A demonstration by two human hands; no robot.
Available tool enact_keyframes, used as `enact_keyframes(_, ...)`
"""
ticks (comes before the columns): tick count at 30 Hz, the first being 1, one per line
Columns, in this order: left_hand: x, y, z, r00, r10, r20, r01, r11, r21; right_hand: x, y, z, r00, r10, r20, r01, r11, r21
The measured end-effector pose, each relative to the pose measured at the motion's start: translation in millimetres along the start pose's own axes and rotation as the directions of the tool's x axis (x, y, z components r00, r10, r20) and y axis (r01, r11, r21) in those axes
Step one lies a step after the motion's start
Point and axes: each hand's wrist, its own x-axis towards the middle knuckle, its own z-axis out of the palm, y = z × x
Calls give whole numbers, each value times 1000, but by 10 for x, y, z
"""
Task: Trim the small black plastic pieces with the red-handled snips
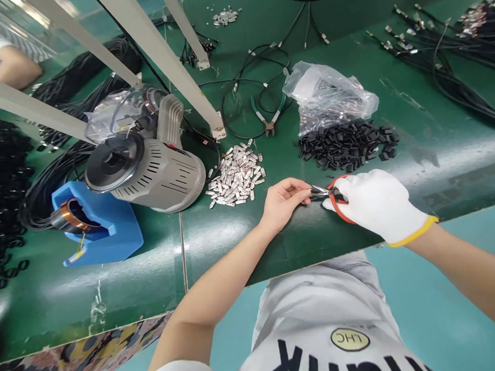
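My right hand [376, 202] wears a white glove with a yellow cuff and is closed round red-handled pliers [335, 200]. The jaws of the pliers point left toward my bare left hand [282, 202]. My left fingers pinch something small at the pliers' tip; I cannot make out what it is. Both hands rest at the near edge of the green table [445, 149]. Just beyond my left hand lies a pile of small silver metal connector shells [237, 178]. A pile of small black plastic parts [348, 143] lies beyond my right hand.
A grey round machine [153, 165] and a blue holder with a copper tape roll [97, 223] stand at left. A clear plastic bag [326, 93], green-handled cutters [270, 119] and black cables [458, 60] lie farther back. White frame legs [160, 54] cross the top. Another person's arm [8, 68] is far left.
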Motion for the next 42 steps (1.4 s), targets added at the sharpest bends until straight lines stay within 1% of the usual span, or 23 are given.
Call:
enact_keyframes(6,-14,-3,6,999,13,30,-13,1000,-24,31,-36,-27,998,-60,-30,60,998,-24)
enact_keyframes(10,-12,-19,10,999,16,29,-15,999,-40,56,-47,-33,996,-82,-16,82,997,-11)
enact_keyframes(17,-21,-26,27,999,32,36,-29,997,-65,61,-74,-78,994,-108,25,109,993,-52)
enact_keyframes(26,-13,-46,14,998,39,38,-37,998,-52,55,-74,-119,992,-111,56,113,993,-38)
enact_keyframes(31,-17,-46,20,998,50,31,-49,998,-48,67,-84,-114,995,-76,65,77,997,-19)
enact_keyframes(37,-6,-64,3,998,51,34,-49,998,-46,37,-78,-39,993,5,116,-1,999,-35)
enact_keyframes(42,-5,-74,-3,998,47,45,-45,998,-38,-9,-45,34,991,-18,131,28,997,-75)
